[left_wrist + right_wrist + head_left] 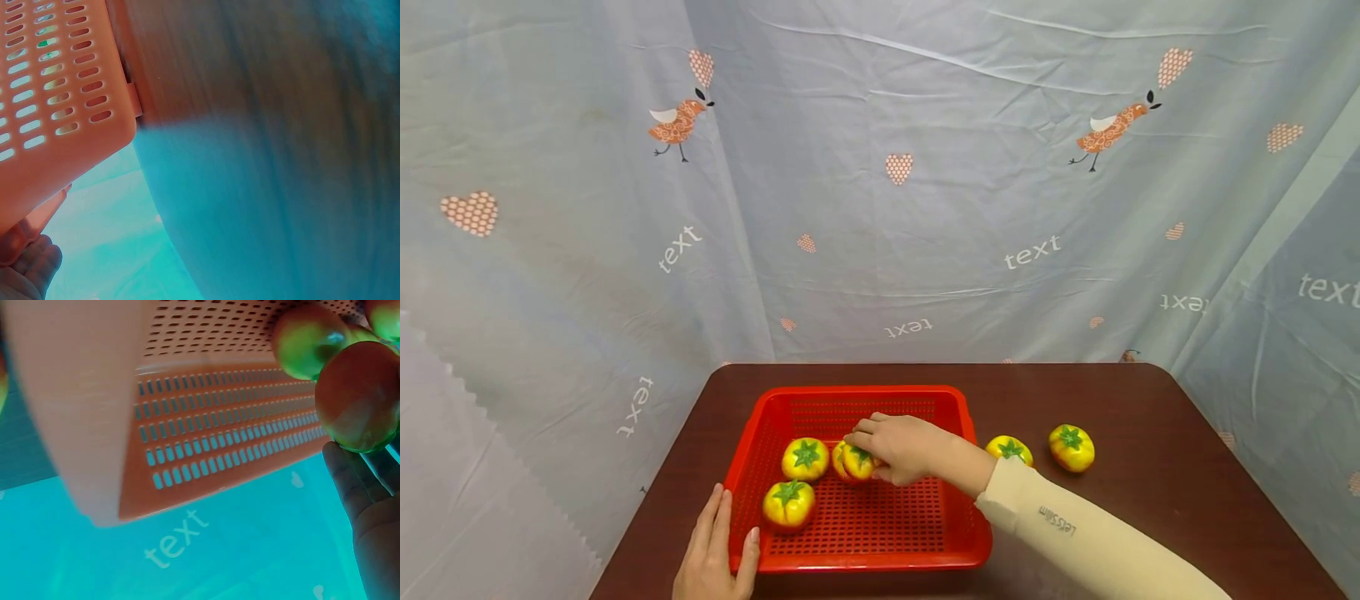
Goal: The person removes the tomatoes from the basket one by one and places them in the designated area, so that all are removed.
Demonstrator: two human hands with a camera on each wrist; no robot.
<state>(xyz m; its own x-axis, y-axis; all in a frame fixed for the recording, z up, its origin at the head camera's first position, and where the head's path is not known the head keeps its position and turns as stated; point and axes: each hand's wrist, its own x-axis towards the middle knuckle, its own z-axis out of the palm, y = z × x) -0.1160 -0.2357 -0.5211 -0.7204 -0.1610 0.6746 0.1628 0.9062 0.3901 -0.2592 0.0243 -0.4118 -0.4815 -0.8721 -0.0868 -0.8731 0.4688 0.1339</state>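
One glossy, round, yellow-red fruit (856, 468) gripped by our right hand (898, 450).
Our straight-fingered left hand (709, 552) touches the red plastic basket (865, 562); we seem mid-placement, needing release next.

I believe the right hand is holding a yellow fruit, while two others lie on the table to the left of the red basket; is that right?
Not quite: the head view shows the two other fruits on the table to the right of the red basket. The right hand does hold a yellow fruit.
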